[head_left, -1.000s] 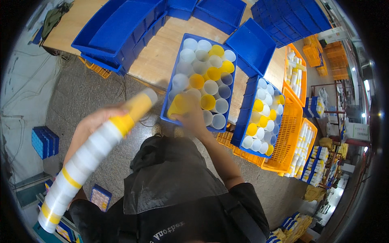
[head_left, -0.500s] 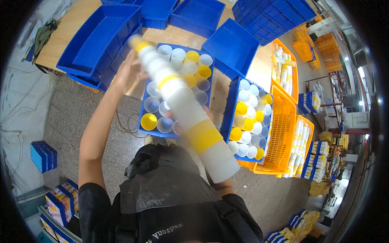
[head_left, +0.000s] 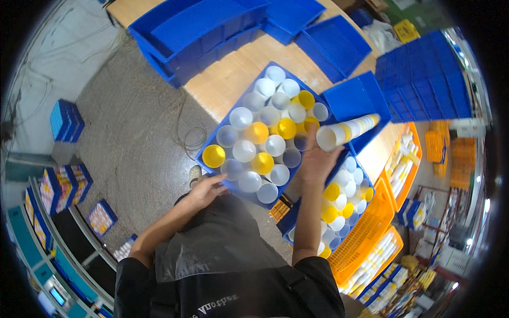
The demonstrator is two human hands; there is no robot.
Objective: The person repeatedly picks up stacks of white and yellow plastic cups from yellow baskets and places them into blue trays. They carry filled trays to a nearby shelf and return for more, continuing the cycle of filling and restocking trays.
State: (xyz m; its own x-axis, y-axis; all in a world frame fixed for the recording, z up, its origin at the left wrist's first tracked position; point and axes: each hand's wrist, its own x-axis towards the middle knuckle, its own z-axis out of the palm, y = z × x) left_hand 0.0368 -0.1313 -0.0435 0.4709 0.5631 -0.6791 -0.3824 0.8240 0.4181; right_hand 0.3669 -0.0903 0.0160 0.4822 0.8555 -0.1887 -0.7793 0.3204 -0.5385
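My left hand point(head_left: 207, 192) is closed on the near left rim of a blue crate point(head_left: 212, 168). That crate is packed with upright stacks of white and yellow plastic cups point(head_left: 287, 128), their round mouths facing up. My right hand point(head_left: 318, 163) is over the crate's right side, thumb spread from the fingers, some fingertips hidden among the cups. Just beyond the right thumb a long nested stack of white and yellow cups point(head_left: 344, 132) lies across an empty blue bin point(head_left: 352, 98); I see no grip on it.
A second blue crate of cups point(head_left: 339, 199) stands to the right, beside orange baskets point(head_left: 366, 217) with more stacks. Blue bins point(head_left: 196, 32) line the wooden table's point(head_left: 222, 69) far side. Tall piled blue crates point(head_left: 424, 77) rise at the far right. A cable point(head_left: 185, 135) lies on the floor.
The long cup stack, earlier held across in front of me, now lies on the empty blue bin at right. My left hand has come down to the crate's near rim. The view has turned.
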